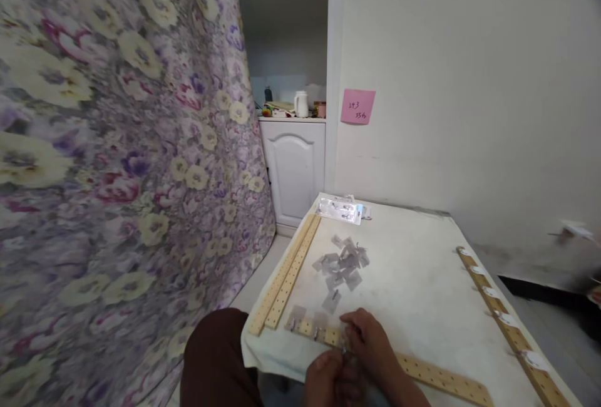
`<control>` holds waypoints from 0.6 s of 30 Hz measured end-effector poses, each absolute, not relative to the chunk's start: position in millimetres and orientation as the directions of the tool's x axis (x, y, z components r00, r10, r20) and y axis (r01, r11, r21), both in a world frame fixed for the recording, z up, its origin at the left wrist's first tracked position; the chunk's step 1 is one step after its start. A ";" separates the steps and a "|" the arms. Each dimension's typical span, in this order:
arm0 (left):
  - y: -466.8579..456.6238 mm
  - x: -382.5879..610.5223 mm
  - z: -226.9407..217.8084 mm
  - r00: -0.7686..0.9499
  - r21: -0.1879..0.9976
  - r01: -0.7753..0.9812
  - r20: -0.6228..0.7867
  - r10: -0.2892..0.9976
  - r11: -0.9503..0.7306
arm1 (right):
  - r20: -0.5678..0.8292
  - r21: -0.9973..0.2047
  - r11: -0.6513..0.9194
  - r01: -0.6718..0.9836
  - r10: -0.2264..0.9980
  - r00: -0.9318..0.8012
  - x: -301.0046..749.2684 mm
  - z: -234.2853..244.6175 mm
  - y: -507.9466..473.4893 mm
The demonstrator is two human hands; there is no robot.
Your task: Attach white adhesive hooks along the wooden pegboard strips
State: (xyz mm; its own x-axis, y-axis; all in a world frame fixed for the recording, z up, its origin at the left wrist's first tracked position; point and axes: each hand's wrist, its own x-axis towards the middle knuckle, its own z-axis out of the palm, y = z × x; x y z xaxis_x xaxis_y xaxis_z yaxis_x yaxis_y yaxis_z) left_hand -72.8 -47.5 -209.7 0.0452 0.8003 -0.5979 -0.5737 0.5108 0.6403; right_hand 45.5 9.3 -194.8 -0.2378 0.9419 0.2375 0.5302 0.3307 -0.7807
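At the table's near edge, my left hand is closed, its fingertips pinching a small shiny metal piece over a perforated wooden strip. My right hand is closed beside it from the right, fingers bent around the same spot; what lies within them is mostly hidden. To the left along this strip sit two clear plastic squares with small metal fittings, one a metal fitting and the other a similar fitting. Farther back lies a loose pile of clear squares with small metal parts.
Two perforated wooden strips lie along the left edge. Another strip on the right carries several white fittings. Clear packaging lies at the table's far end. A floral curtain hangs left; a wall stands behind.
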 end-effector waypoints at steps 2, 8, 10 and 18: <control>-46.2 -71.7 -210.7 0.006 0.668 -0.543 -0.604 0.797 0.510 | 0.244 -0.775 0.335 0.535 0.941 -0.235 45.3 -198.8 9.5; -46.7 -70.5 -211.3 -0.041 0.696 -0.547 -0.577 0.816 0.465 | 0.240 -0.760 0.340 0.554 0.939 -0.248 45.5 -204.0 7.0; -47.7 -70.8 -210.5 -0.024 0.703 -0.548 -0.555 0.831 0.454 | 0.223 -0.755 0.336 0.562 0.939 -0.262 45.5 -202.5 5.8; -47.3 -71.8 -217.9 -0.028 0.707 -0.554 -0.544 0.839 0.440 | 0.175 -0.753 0.309 0.581 0.945 -0.276 44.6 -197.1 3.9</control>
State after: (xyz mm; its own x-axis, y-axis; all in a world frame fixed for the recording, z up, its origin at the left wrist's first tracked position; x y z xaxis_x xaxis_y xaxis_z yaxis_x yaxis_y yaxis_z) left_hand -71.8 -47.3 -217.9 -0.0278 0.8389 -0.5436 -0.5537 0.4398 0.7071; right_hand 44.6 3.9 -197.1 -0.2757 0.9452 0.1746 0.5813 0.3086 -0.7529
